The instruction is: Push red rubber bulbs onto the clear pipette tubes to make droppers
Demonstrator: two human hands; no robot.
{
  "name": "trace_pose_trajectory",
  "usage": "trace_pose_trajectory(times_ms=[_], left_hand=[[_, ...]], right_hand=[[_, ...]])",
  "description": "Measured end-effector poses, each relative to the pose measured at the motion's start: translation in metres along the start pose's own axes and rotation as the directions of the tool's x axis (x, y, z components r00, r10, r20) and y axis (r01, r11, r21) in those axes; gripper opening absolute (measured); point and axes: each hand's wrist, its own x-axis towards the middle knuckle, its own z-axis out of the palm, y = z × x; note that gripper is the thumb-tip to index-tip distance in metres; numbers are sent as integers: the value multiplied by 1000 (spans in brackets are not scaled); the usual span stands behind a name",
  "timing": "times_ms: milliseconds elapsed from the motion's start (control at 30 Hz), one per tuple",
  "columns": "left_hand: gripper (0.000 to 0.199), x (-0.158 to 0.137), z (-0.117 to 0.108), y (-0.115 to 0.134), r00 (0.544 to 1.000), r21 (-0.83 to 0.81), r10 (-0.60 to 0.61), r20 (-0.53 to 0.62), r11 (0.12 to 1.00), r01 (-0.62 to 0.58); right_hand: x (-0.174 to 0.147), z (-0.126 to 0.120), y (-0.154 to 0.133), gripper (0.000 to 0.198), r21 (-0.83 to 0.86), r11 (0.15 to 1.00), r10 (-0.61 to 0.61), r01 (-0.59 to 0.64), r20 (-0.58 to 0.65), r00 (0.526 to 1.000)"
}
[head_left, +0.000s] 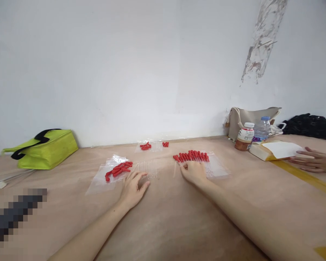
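Note:
My left hand [133,186] rests on the table, fingers apart, its fingertips at the near edge of a row of thin clear glass tubes [151,168]. Just beyond it, loose red rubber bulbs [118,169] lie on clear plastic bags [96,181]. My right hand [194,172] is closed at the left end of a row of glass droppers with red bulbs [197,155]. The dropper [176,158] at that end has its red bulb beside my fingers, which seem to pinch it; their grip is partly hidden. A plastic bag [218,168] lies under the row.
More red bulbs [146,146] lie on a bag by the wall. A lime-green bag [51,148] stands left. At right are a brown drink bottle [245,137], a clear bottle [262,127], a grey bag [251,115], a box [260,151] and another person's hand [316,160].

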Motion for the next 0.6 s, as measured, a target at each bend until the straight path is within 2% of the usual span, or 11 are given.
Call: trace_pose_trajectory(times_ms=[200,433,600], left_hand=[[18,-1,-3,0,999,-1,-15,39,1000,15],[14,-1,-1,0,998,-16,10,55,1000,-9],[13,-1,-1,0,998,-12,12,61,1000,-11]], right_hand=[[26,13,-3,31,-81,986,144,-145,-12,989],[31,16,-5,38,-100,970,231,-224,63,971],[31,19,-5,38,-95,970,233,-226,81,969]])
